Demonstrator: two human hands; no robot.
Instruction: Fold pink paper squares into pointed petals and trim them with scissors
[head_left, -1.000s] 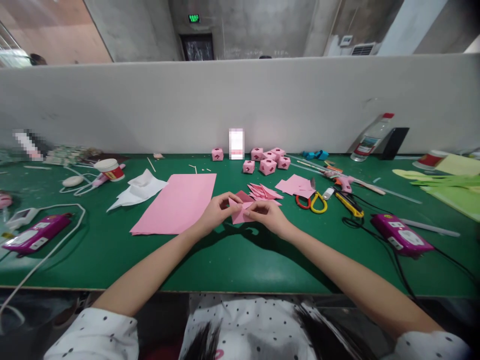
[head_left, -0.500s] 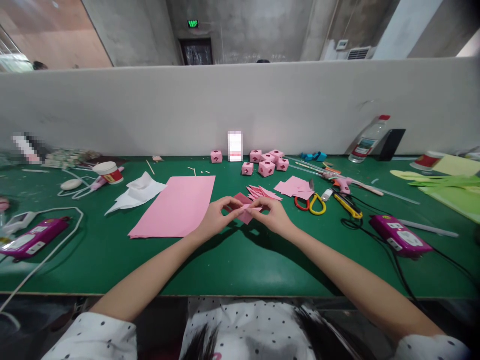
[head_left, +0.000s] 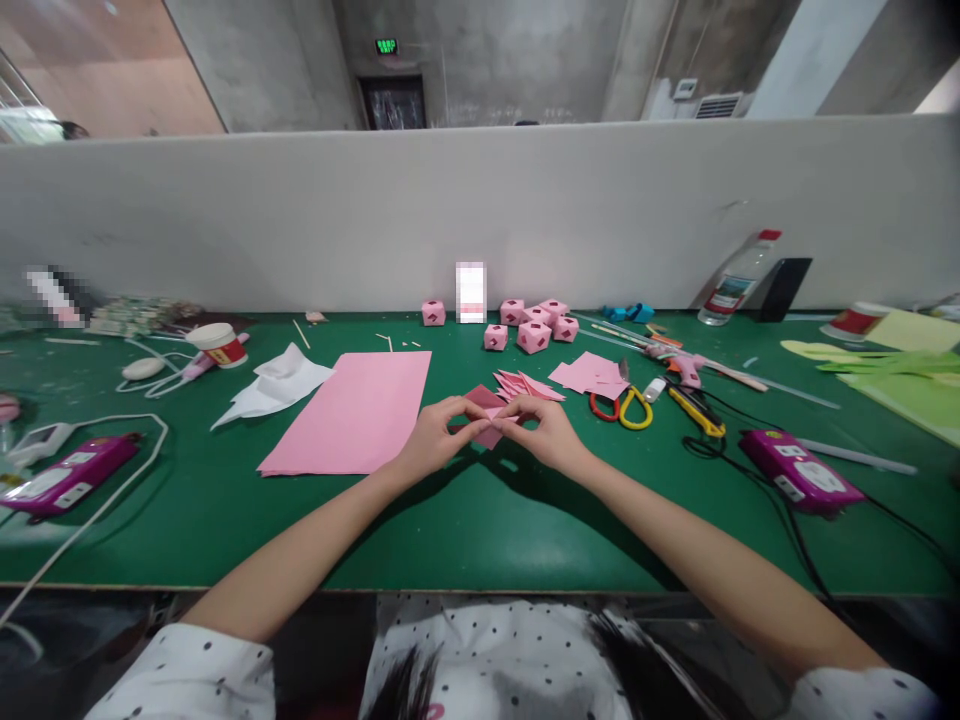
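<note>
Between my hands, above the green table, is a small folded piece of pink paper (head_left: 489,437). My left hand (head_left: 444,432) pinches its left side between thumb and fingers. On the other side my right hand (head_left: 541,428) pinches it the same way, and the fingertips of both hands nearly meet over the fold. Part of the paper is covered by my fingers. Just behind my hands lies a pile of folded pink paper pieces (head_left: 529,385). A stack of large pink sheets (head_left: 360,410) lies to the left, and small pink paper squares (head_left: 590,373) lie to the right.
Pink folded paper boxes (head_left: 534,335) stand at the back near a propped phone (head_left: 471,293). On the right are scissors (head_left: 635,410), a yellow utility knife (head_left: 697,412), a pink glue gun (head_left: 684,370) and a purple power strip (head_left: 801,472). Crumpled white tissue (head_left: 274,385) lies left.
Both hands stay in nearly the same place. The pink paper between the fingertips has shifted very slightly, with the fingers pressing a little closer together.
</note>
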